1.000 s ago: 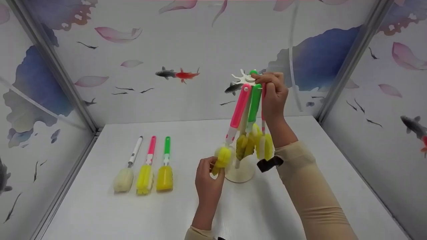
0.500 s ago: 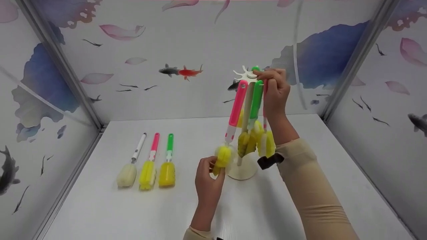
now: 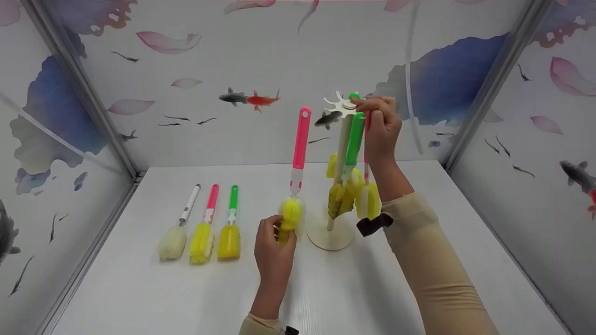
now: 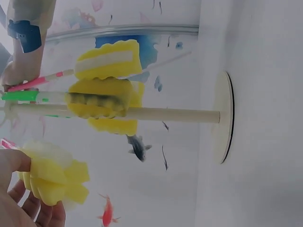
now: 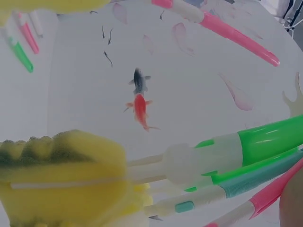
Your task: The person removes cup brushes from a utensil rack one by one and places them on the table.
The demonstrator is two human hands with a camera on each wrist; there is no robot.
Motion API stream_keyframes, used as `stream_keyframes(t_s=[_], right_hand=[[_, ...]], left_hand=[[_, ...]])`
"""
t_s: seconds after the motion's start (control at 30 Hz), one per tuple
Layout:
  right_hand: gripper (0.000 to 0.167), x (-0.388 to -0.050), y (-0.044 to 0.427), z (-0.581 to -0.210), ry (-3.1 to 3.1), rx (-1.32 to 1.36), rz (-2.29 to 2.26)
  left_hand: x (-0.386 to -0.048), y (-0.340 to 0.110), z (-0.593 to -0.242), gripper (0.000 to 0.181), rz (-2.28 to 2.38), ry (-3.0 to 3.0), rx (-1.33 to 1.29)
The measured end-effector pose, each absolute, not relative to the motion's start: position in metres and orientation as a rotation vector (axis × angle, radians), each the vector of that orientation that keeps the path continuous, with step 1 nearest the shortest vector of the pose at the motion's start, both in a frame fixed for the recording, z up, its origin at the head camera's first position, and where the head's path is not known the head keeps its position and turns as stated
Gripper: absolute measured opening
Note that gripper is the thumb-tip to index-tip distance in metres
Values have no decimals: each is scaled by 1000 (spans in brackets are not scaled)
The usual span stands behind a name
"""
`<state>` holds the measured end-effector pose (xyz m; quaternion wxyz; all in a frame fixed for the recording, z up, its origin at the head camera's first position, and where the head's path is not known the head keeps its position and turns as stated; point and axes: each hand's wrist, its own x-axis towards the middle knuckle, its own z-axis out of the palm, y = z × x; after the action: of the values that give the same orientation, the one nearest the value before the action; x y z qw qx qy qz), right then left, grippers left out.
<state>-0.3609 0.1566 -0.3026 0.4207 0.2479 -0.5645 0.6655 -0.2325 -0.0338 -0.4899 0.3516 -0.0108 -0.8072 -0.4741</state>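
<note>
My left hand (image 3: 272,256) grips the yellow sponge head (image 4: 52,177) of a cup brush, whose pink handle (image 3: 301,139) points upward. This brush is apart from the cream stand (image 3: 343,144), to its left. At the top of the stand, my right hand (image 3: 384,130) holds the spoked hanger (image 3: 342,106) by its right side; part of the hanger is hidden by the fingers. Several brushes hang there sponge-down, among them a green-handled brush (image 3: 355,139) and a pink-handled brush (image 4: 35,84) beside the right hand.
Left on the white table (image 3: 186,298) lie a white-handled brush (image 3: 172,242), a pink-handled brush (image 3: 201,242) and a green-handled brush (image 3: 229,241), side by side. The stand's round base (image 3: 321,237) rests on the table. Printed wall panels (image 3: 256,56) enclose the back and sides.
My left hand has moved left with the pink-handled brush, whose handle top has come off the hanger and stands more upright. The right hand stays at the stand's top.
</note>
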Motion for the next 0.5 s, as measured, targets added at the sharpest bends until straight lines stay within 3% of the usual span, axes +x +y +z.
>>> stream_keyframes(t_s=[0.5], right_hand=[[35,-361,153,-303,-1396,632,1635]], left_hand=[[-249,-63,-495,28,-1210,-2385,155]])
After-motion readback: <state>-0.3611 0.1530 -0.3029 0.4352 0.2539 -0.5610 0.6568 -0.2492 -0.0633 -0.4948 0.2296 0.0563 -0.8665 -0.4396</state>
